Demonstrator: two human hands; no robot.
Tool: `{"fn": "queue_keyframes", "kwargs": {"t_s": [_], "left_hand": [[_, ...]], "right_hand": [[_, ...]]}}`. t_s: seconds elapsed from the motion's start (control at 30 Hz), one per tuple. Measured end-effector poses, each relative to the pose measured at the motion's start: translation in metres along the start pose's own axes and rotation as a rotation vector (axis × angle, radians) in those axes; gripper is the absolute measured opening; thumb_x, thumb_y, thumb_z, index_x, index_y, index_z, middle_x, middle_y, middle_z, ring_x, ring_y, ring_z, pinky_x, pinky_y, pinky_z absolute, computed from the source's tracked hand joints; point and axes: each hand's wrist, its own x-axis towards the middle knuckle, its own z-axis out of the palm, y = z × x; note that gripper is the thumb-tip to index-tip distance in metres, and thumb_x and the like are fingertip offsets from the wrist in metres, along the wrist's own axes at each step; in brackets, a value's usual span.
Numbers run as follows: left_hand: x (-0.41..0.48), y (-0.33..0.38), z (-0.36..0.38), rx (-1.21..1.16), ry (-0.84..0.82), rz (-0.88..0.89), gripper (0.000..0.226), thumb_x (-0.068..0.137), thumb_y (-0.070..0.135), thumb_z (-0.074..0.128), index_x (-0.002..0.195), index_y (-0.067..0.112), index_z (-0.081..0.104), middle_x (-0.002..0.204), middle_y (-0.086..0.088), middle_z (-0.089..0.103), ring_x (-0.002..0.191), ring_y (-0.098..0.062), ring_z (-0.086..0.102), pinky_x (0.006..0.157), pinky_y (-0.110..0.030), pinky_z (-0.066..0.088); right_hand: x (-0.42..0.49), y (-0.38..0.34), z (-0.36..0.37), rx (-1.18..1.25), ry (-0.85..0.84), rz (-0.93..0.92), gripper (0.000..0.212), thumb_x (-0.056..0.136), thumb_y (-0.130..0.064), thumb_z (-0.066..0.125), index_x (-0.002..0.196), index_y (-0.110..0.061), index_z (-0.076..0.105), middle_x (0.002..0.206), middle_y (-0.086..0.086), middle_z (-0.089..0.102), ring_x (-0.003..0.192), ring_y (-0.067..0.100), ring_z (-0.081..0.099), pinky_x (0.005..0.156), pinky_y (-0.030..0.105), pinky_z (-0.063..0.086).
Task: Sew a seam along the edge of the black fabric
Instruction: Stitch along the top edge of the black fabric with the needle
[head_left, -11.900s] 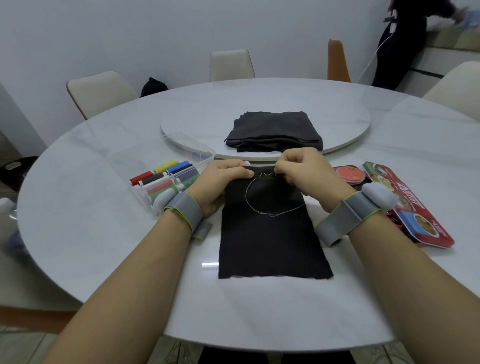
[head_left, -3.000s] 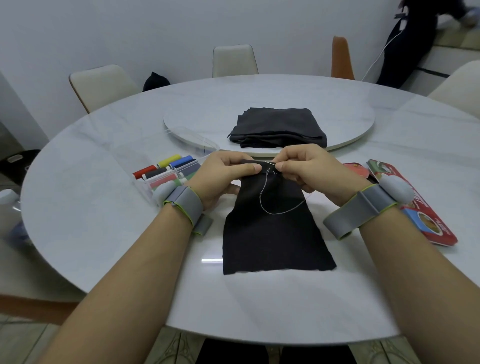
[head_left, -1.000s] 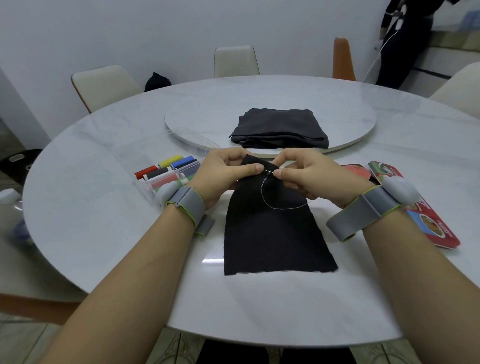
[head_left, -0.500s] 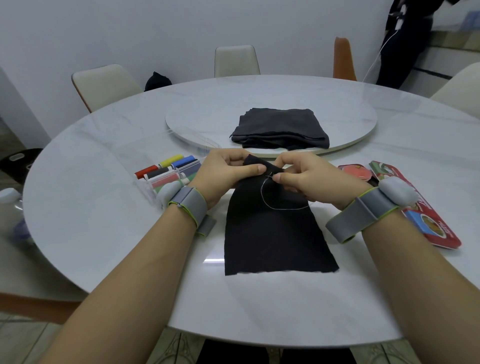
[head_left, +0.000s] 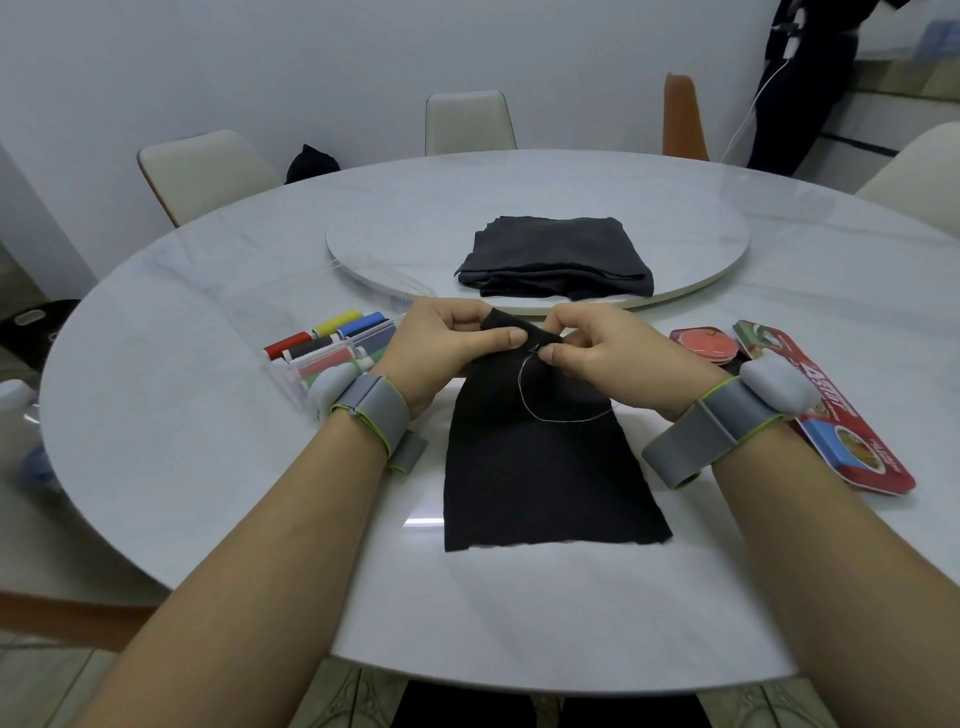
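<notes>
A black fabric piece (head_left: 540, 467) lies on the white round table, its far edge lifted off the surface. My left hand (head_left: 452, 348) pinches that raised far edge between thumb and fingers. My right hand (head_left: 597, 353) pinches a needle (head_left: 534, 351) at the same edge, right beside my left thumb. A pale thread (head_left: 540, 410) loops from the needle down over the fabric. The needle itself is mostly hidden by my fingertips.
A clear box of coloured thread spools (head_left: 332, 343) sits left of my left hand. A red sewing-kit tin (head_left: 852, 447) and its round red pad (head_left: 704, 343) lie to the right. Folded dark cloth (head_left: 556, 257) rests on the turntable (head_left: 717, 265). Chairs ring the table; a person stands far right.
The far edge of the fabric has been lifted since the earliest frame. In the last second my right thumb and fingers closed nearer my left thumb; the thread loop stayed much the same.
</notes>
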Motion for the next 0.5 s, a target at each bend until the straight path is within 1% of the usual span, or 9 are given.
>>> {"fn": "queue_keyframes", "kwargs": {"t_s": [0.1, 0.23, 0.33, 0.47, 0.5], "left_hand": [[0.000, 0.000, 0.000, -0.011, -0.001, -0.010, 0.023, 0.083, 0.007, 0.076, 0.105, 0.001, 0.073, 0.093, -0.016, 0.076, 0.081, -0.020, 0.073, 0.070, -0.029, 0.058], [0.000, -0.001, 0.000, -0.026, -0.008, -0.017, 0.023, 0.084, 0.007, 0.075, 0.106, 0.001, 0.073, 0.095, -0.018, 0.075, 0.083, -0.021, 0.072, 0.069, -0.030, 0.058], [0.000, -0.002, -0.001, -0.073, -0.038, -0.036, 0.022, 0.085, 0.006, 0.073, 0.107, 0.000, 0.073, 0.096, -0.017, 0.075, 0.085, -0.021, 0.071, 0.068, -0.028, 0.057], [0.001, -0.004, 0.000, -0.194, -0.100, -0.063, 0.023, 0.086, 0.008, 0.070, 0.108, -0.001, 0.072, 0.102, -0.017, 0.073, 0.093, -0.024, 0.069, 0.082, -0.034, 0.057], [0.001, -0.005, 0.000, -0.231, -0.111, -0.067, 0.025, 0.085, 0.009, 0.070, 0.108, -0.001, 0.072, 0.102, -0.016, 0.072, 0.092, -0.023, 0.068, 0.083, -0.034, 0.056]], "right_hand": [[0.000, -0.002, 0.001, 0.002, 0.008, 0.012, 0.013, 0.097, -0.018, 0.058, 0.084, -0.015, 0.057, 0.047, -0.010, 0.048, 0.040, 0.001, 0.039, 0.052, 0.023, 0.029], [-0.001, -0.005, 0.000, 0.079, 0.005, 0.021, 0.017, 0.098, -0.016, 0.057, 0.081, -0.016, 0.054, 0.043, -0.012, 0.049, 0.036, 0.000, 0.038, 0.039, 0.010, 0.028], [-0.002, -0.007, 0.000, 0.162, -0.008, 0.028, 0.016, 0.098, -0.014, 0.056, 0.083, -0.013, 0.054, 0.045, -0.011, 0.046, 0.037, 0.000, 0.035, 0.038, 0.009, 0.027], [-0.004, -0.011, 0.000, 0.362, -0.026, 0.061, 0.010, 0.099, -0.011, 0.054, 0.089, -0.010, 0.052, 0.048, -0.010, 0.037, 0.040, 0.005, 0.028, 0.039, 0.017, 0.021], [-0.005, -0.012, 0.000, 0.398, -0.017, 0.066, 0.009, 0.099, -0.010, 0.053, 0.090, -0.011, 0.050, 0.048, -0.008, 0.036, 0.041, 0.007, 0.026, 0.039, 0.018, 0.019]]}}
